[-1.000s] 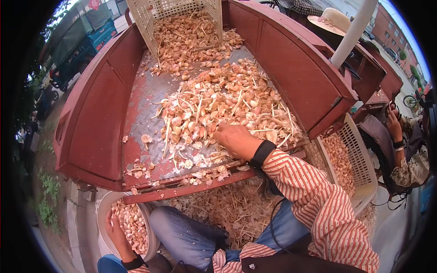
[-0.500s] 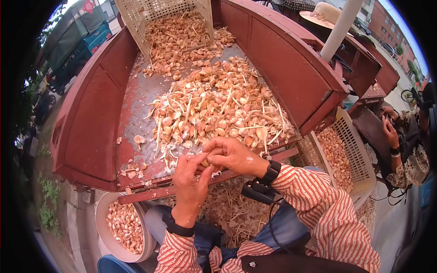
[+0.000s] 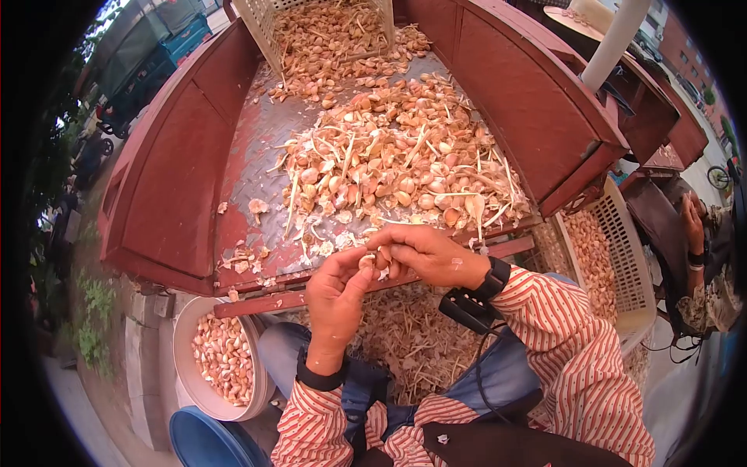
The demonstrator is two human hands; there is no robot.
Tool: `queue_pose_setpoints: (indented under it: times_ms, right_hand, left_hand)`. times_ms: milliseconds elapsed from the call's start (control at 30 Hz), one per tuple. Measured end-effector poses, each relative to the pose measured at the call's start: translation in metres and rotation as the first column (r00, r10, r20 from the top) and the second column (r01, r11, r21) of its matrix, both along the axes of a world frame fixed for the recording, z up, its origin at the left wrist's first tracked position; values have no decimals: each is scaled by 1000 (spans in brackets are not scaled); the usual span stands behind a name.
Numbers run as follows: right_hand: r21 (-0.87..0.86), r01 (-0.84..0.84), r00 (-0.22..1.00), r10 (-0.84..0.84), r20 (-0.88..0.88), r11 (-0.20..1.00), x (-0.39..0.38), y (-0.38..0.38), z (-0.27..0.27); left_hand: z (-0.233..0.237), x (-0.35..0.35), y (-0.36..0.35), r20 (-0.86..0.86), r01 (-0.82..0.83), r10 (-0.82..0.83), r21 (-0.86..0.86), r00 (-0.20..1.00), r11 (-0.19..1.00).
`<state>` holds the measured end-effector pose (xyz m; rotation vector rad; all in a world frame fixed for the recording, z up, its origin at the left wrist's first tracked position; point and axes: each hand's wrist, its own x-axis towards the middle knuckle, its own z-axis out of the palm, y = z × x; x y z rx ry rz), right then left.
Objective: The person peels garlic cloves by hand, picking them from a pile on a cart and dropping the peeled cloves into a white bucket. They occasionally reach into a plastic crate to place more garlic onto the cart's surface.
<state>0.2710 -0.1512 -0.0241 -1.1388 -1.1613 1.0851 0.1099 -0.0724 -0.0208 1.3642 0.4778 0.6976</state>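
My left hand (image 3: 334,296) and my right hand (image 3: 436,255) meet just past the cart's front rail. Between their fingertips is a small garlic clove (image 3: 382,258), partly hidden by the fingers. Thumb and forefinger of the left hand pinch it from one side, while the right hand's curled fingers hold it from the other. Right beyond the hands, a pile of garlic cloves (image 3: 381,175) with dry stalks and loose skins lies on the worn metal bed (image 3: 253,175) of the red cart.
A perforated crate (image 3: 261,35) lies tipped at the back, garlic spilling from it. A white bucket (image 3: 185,350) of cloves stands lower left, beside a blue bucket (image 3: 204,436). Another crate (image 3: 634,257) holds cloves at right, near another person's hands (image 3: 692,222). Skins and stalks (image 3: 420,350) lie below.
The view has shifted, so the cart and pile appear farther up and right. My hands stay together at the clove, with the fingertips slightly more apart.
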Motion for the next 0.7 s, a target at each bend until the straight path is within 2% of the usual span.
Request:
queue_pose_setpoints:
  times_ms: [133, 167, 200, 267, 300, 400, 533, 633, 700]
  right_hand:
    - [-123, -16, 994, 2, -111, 992, -8, 0, 10]
    - [-142, -16, 999, 11, -37, 990, -12, 1, 15]
    - [-54, 18, 990, -11, 140, 998, -13, 3, 16]
    - [131, 44, 881, -100, 462, 990, -15, 3, 15]
    - [222, 42, 814, -162, 557, 974, -15, 6, 12]
    - [332, -8, 724, -224, 653, 943, -17, 5, 7]
    - [293, 17, 780, -196, 594, 956, -20, 3, 10]
    - [110, 82, 808, -131, 575, 991, -22, 0, 16]
    - [108, 113, 770, -156, 619, 988, -27, -1, 16]
  left_hand:
    - [-2, -6, -1, 73, 39, -25, -201, 997, 979]
    - [-3, -7, -1, 81, 37, -19, -236, 997, 971]
    - [-4, -8, -1, 88, 36, -13, -270, 996, 962]
    - [-7, -9, -2, 88, 21, 5, -282, 996, 959]
    - [-9, -9, -3, 87, 16, 10, -293, 996, 956]
    - [-16, -12, -3, 115, 45, -4, -356, 993, 933]
    - [-18, -13, -3, 188, 108, -26, -443, 982, 890]
    - [-18, -13, -7, 160, 81, -27, -343, 987, 936]
    - [-14, -10, -17, 30, -69, 70, -23, 997, 997]
